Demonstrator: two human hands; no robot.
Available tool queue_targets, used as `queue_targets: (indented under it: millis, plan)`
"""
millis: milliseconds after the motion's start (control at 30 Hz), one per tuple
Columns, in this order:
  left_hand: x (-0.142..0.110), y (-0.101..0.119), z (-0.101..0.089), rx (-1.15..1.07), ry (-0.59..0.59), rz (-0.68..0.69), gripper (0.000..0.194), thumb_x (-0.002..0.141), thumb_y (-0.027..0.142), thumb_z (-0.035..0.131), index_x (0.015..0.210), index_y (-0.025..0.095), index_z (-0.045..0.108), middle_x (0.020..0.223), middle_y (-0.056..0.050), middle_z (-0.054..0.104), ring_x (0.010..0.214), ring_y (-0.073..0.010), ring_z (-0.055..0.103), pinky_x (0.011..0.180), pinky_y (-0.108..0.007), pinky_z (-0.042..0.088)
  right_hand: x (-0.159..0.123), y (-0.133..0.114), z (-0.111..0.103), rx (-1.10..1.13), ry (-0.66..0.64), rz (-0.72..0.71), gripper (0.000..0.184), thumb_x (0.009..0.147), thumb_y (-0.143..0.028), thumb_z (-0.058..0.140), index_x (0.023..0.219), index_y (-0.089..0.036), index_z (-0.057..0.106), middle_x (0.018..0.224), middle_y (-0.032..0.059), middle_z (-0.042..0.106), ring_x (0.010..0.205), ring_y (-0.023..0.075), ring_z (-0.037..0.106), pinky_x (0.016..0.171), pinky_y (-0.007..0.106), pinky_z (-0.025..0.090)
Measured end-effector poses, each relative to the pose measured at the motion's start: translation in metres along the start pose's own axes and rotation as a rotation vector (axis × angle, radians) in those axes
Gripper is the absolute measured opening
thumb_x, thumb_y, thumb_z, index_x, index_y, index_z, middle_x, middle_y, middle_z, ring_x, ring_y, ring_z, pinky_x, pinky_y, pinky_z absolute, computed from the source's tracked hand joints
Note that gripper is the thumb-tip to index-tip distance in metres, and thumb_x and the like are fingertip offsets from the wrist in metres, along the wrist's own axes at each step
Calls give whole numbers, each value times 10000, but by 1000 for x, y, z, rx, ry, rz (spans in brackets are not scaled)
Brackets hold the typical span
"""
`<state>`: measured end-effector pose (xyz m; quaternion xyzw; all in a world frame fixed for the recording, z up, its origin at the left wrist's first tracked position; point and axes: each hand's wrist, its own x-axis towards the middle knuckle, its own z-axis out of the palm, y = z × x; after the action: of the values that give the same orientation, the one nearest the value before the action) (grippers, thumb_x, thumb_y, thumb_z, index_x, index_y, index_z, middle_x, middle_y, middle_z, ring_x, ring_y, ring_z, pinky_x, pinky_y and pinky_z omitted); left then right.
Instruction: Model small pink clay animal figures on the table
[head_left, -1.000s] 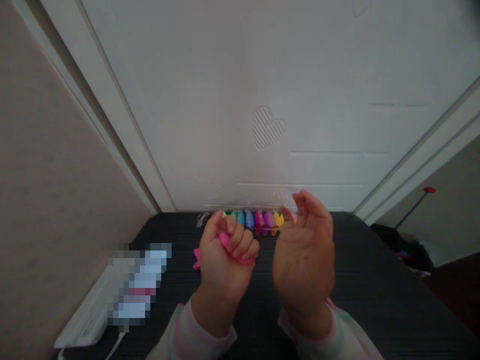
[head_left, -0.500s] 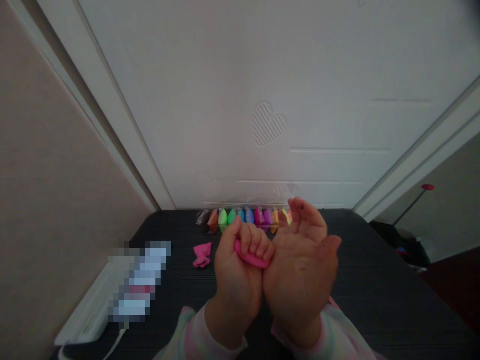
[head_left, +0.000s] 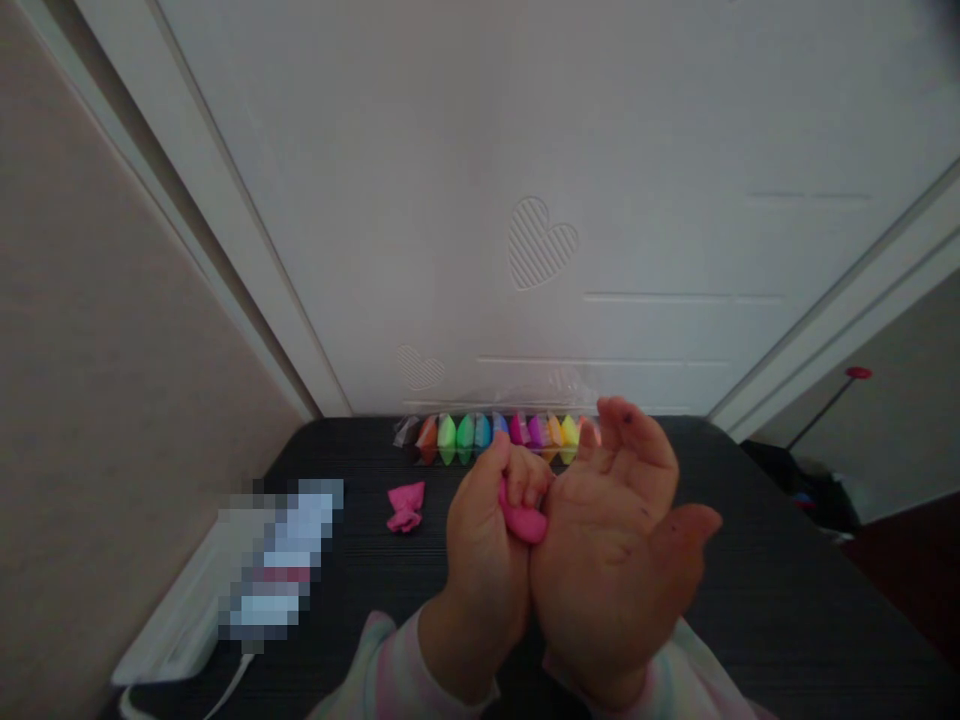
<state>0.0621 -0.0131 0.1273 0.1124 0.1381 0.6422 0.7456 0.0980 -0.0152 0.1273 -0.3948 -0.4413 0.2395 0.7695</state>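
My left hand [head_left: 491,560] curls its fingers around a lump of pink modelling clay [head_left: 524,522], whose rounded lower end bulges out of the grip. Beside it, touching along the edge, my right hand [head_left: 615,550] lies palm up with its fingers stretched and thumb out, holding nothing. Left of the hands, a crumpled pink piece [head_left: 406,507] rests on the dark table. Behind the hands runs a row of packets of coloured clay [head_left: 466,438] in clear wrapping, partly hidden by my fingers.
The dark table [head_left: 360,600] meets a white panel [head_left: 420,200] with embossed hearts at the back. At the left stand a white object [head_left: 169,625] and a blurred-out device [head_left: 289,560] with a white cable [head_left: 229,690]. A red-tipped rod [head_left: 825,408] is off the right side.
Both hands have shifted slightly right. The pink clay has turned and now pokes out lower from my left fist. My right thumb has spread further outward.
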Motion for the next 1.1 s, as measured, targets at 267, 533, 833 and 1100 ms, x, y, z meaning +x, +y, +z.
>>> queue_targets:
  millis: [267,533,833,1100]
  plan:
    - [9,22,3,-57,154,25,435,867,280,363,449,162,341,392,46,295,373,-68,298,416,-198,311,-2,19,-3,-51,-69,-120,358,891,-303,143,1130,-307,410,1223,58,387,1251,219,316,1004,493,294]
    - [9,53,3,231,6,-128,97,737,113,478,821,144,516,640,13,511,547,-84,513,481,-181,398,37,2,-25,-245,-821,-302,378,790,-244,540,1162,-265,474,1163,36,539,1127,185,466,974,371,386]
    - [7,68,-8,986,-141,-79,678,737,192,615,1323,231,277,698,14,647,606,-129,620,541,-208,462,44,3,-28,-739,-1030,-435,630,741,-177,578,1319,-200,329,1427,81,281,1304,218,264,1063,426,279]
    - [12,61,-13,1045,-144,-43,640,686,145,612,1268,230,359,762,15,641,668,-136,617,616,-241,467,41,3,-23,-688,-1023,-419,427,756,-169,546,1177,-163,475,1346,100,389,1259,203,336,1045,397,321]
